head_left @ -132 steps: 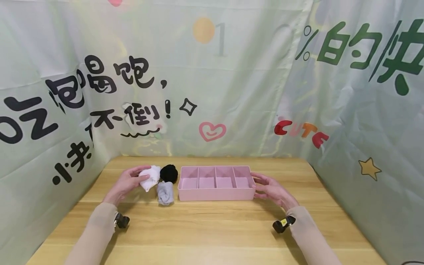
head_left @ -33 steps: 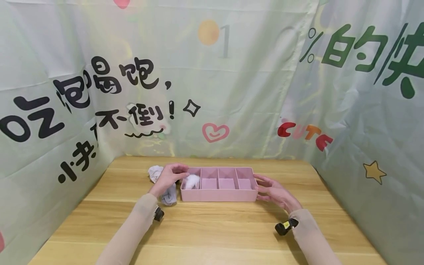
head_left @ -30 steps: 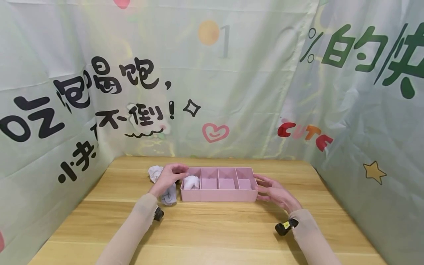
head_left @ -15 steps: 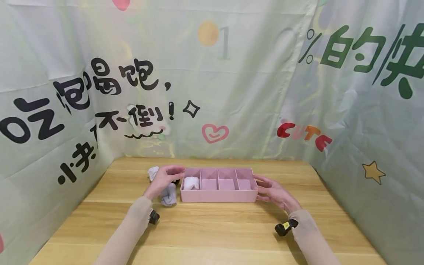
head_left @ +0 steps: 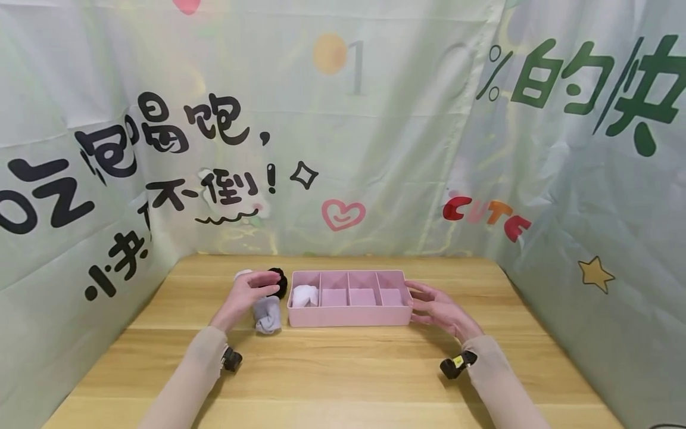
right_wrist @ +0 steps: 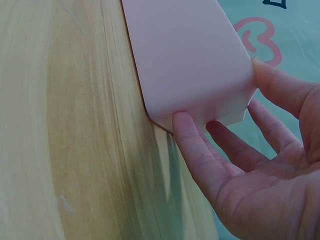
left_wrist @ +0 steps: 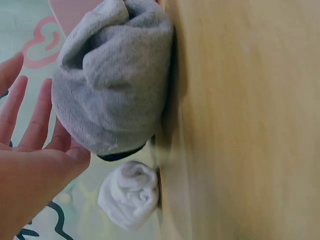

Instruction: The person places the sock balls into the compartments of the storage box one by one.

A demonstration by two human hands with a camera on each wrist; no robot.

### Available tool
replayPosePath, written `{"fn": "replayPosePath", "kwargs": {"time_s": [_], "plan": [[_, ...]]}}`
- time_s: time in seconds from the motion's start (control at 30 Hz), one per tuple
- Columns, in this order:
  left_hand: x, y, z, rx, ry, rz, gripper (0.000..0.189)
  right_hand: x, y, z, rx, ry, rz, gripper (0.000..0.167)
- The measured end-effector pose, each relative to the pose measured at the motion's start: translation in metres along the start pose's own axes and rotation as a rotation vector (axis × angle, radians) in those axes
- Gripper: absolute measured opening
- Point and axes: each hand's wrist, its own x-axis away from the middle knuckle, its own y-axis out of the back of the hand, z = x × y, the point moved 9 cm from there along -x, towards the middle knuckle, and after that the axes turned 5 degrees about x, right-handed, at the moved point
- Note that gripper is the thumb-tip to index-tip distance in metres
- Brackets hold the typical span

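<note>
My left hand (head_left: 241, 297) hovers over a small group of rolled-up socks, fingers extended and holding nothing. Just past its fingertips lies the black sock (head_left: 280, 284), partly hidden by the hand. A grey sock (head_left: 268, 316) lies nearer me; in the left wrist view it fills the upper part. Behind the hand, a white sock (left_wrist: 129, 195) is mostly covered in the head view. Another white sock (head_left: 305, 296) sits in the leftmost compartment of a pink divided box (head_left: 351, 317). My right hand (head_left: 440, 308) touches the box's right end with spread fingers (right_wrist: 186, 126).
The box and socks stand on a wooden table (head_left: 343, 369), towards its back edge. Printed fabric curtains (head_left: 375, 149) close off the back and both sides. A small camera is worn on each wrist.
A white sock went from my left hand into the box's leftmost compartment. The left hand then withdrew leftwards from the box to above the other socks. My right hand stayed at the box's end.
</note>
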Motion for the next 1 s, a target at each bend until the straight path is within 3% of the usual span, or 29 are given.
{"fn": "replayPosePath", "kwargs": {"time_s": [0.2, 0.5, 0.63, 1.0], "plan": [[0.004, 0.007, -0.003, -0.042, -0.021, 0.040, 0.050, -0.002, 0.002, 0.000, -0.004, -0.001, -0.007, 0.064], [0.012, 0.017, 0.010, -0.044, 0.052, 0.078, 0.054, -0.003, 0.002, -0.003, -0.003, 0.008, -0.001, 0.068], [0.017, 0.020, 0.015, -0.087, 0.091, 0.091, 0.054, -0.003, 0.001, -0.002, -0.012, 0.014, 0.007, 0.069], [0.025, 0.011, 0.021, -0.061, 0.119, 0.220, 0.052, -0.002, 0.001, -0.002, -0.014, -0.006, -0.011, 0.066]]}}
